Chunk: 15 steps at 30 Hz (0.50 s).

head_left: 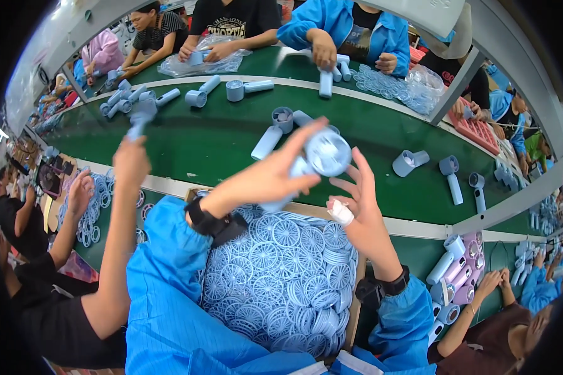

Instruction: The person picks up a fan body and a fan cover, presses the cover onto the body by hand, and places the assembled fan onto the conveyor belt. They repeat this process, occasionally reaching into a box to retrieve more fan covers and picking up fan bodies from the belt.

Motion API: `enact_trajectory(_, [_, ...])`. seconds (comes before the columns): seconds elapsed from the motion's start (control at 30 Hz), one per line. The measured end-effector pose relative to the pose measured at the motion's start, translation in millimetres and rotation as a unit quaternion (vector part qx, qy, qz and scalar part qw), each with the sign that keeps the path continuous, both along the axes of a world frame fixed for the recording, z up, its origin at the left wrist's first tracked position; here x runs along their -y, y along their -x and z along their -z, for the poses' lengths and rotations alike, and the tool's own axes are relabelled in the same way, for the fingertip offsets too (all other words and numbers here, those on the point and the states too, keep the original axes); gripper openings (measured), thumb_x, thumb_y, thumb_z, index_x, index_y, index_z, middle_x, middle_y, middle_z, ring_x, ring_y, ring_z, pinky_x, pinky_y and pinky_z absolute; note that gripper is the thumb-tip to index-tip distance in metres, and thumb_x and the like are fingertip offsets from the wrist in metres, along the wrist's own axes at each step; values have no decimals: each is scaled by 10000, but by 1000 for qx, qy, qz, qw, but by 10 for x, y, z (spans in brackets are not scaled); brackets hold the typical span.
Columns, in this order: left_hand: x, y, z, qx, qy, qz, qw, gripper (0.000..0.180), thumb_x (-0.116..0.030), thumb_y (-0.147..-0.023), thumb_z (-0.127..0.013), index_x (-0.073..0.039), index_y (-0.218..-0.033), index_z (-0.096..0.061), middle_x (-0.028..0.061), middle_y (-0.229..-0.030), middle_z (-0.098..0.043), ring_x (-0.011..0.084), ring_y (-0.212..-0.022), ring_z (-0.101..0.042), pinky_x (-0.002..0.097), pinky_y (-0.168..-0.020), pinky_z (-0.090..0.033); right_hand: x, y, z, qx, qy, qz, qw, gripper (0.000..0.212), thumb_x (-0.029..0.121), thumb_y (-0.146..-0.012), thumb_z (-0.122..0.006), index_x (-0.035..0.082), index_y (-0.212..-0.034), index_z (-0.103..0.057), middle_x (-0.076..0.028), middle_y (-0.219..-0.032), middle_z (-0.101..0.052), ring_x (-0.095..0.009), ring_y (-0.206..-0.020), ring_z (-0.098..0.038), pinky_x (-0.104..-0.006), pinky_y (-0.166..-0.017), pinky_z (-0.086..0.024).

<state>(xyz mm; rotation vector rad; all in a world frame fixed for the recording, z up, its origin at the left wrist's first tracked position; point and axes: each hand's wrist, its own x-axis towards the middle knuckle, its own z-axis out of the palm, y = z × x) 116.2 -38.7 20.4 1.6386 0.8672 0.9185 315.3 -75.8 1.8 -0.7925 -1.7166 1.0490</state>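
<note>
My left hand (pixel 266 178) is closed around a light blue handheld fan (pixel 329 152), just above the near edge of the green conveyor. Its round head points up to the right, blurred by motion, and part of the handle shows below the hand. Beside the head, my right hand (pixel 361 215) has its fingers spread and appears to hold nothing; white tape wraps its thumb. Below both hands sits a box (pixel 353 312) filled with light blue round fan grilles (pixel 269 284).
Several fan bodies lie on the green belt (pixel 194 147), including one fan body (pixel 267 142) by my left hand and another fan body (pixel 410 162) at right. At left, a co-worker's hand (pixel 131 162) holds a fan over the belt. Purple and blue fans (pixel 460 269) crowd the right side.
</note>
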Motion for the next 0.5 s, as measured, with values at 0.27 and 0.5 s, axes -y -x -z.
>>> enact_trajectory(0.27, [254,-271,-34,-24,-100,108,989,867,-21,-832,-610,-97,-1511,-77,171,-1432,-377,256,-1251,-455,354,-1030,-359,-52,-147,-3,-165,48,-69,983,709,91,-844,-676,42,-1440,-295,-120,-1363,-402,-212,-1200,-479,-340,-1000,-406])
enact_trajectory(0.5, [199,-261,20,-8,-222,95,970,856,-50,-846,-594,-138,-1516,-68,199,-1146,-593,281,-929,-652,350,-803,-494,-23,-128,57,-108,-91,-58,988,676,89,-838,-679,24,-1406,-318,-116,-1315,-439,-217,-1182,-497,-345,-998,-410])
